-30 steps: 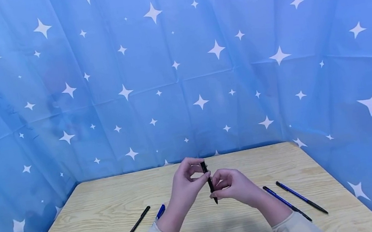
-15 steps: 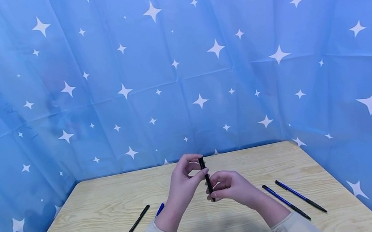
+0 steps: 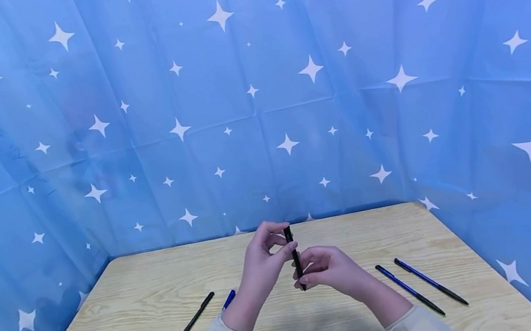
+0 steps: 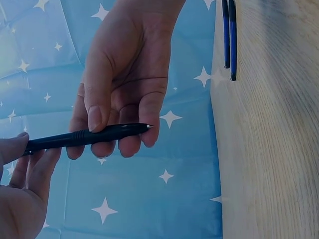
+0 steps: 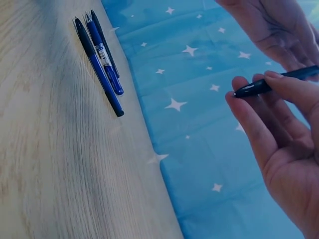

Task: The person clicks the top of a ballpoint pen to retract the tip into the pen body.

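A slim black pen point(image 3: 296, 259) is held up above the table between both hands, nearly upright in the head view. My left hand point(image 3: 261, 260) grips its upper end, thumb on one side and fingertips on the other. Lower down, my right hand point(image 3: 335, 270) pinches the barrel near the writing end, with the thumb laid along it. In the left wrist view the pen point(image 4: 109, 133) shows its bare metal tip, right beside the right hand's fingers point(image 4: 149, 112).
On the left of the wooden table point(image 3: 134, 288) lie a black pen point(image 3: 193, 321) and a blue pen point(image 3: 229, 299), partly hidden by my left arm. Two blue-and-black pens point(image 3: 410, 290) lie at the right. A blue starry curtain point(image 3: 252, 76) closes off the back and sides.
The pen and my right hand have shifted slightly left. The pen tip sticks out less below the right thumb than a second ago. Both hands keep their hold, and the pens on the table stay put.
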`<state>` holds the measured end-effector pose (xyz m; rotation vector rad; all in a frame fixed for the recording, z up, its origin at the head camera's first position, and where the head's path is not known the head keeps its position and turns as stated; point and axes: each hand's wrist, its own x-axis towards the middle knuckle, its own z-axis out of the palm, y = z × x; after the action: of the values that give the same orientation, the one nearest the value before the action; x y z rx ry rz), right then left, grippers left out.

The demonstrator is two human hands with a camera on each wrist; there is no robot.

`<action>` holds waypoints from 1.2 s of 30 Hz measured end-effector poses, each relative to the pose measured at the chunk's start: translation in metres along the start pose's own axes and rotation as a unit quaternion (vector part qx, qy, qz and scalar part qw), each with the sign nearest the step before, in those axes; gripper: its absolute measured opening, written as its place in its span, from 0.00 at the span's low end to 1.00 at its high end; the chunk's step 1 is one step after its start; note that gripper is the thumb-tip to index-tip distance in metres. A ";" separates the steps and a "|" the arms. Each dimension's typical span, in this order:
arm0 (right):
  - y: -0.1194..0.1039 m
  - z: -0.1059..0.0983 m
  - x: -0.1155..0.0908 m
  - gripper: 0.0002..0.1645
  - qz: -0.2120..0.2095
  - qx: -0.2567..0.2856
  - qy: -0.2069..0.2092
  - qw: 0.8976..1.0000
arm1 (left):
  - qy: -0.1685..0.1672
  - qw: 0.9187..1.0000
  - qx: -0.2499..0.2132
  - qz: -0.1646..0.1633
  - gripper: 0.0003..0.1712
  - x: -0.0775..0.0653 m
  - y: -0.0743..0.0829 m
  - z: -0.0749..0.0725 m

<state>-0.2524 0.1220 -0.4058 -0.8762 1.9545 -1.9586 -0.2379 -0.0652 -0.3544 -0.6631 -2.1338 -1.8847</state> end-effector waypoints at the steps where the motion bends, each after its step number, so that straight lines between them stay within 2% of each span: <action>1: 0.000 0.000 0.000 0.16 -0.001 0.000 -0.001 1.000 | 0.000 1.000 0.002 0.002 0.16 0.000 0.000 0.000; 6: 0.000 0.001 -0.001 0.17 -0.001 0.004 0.001 1.000 | -0.009 1.000 0.005 0.010 0.16 0.002 -0.002 -0.001; 9: 0.000 0.002 -0.002 0.17 -0.001 0.012 0.001 1.000 | -0.017 1.000 -0.009 0.010 0.16 0.002 -0.002 -0.003; 18: -0.004 0.006 -0.006 0.16 -0.018 0.014 -0.029 0.999 | -0.036 0.999 -0.028 -0.005 0.16 0.000 0.002 -0.008; 28: -0.005 0.006 -0.005 0.16 -0.041 0.018 -0.056 0.997 | -0.037 0.997 -0.069 -0.011 0.17 0.001 0.003 -0.009; 31: -0.007 0.007 -0.006 0.17 -0.033 0.022 -0.056 0.998 | -0.034 0.997 -0.068 -0.014 0.17 0.001 0.002 -0.009; 36: -0.011 0.006 -0.010 0.18 -0.008 0.019 -0.059 0.998 | -0.017 0.997 -0.073 -0.036 0.20 -0.002 0.002 -0.009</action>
<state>-0.2385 0.1232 -0.3981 -0.9761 1.8449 -1.8995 -0.2367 -0.0745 -0.3524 -0.6591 -2.0808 -2.0991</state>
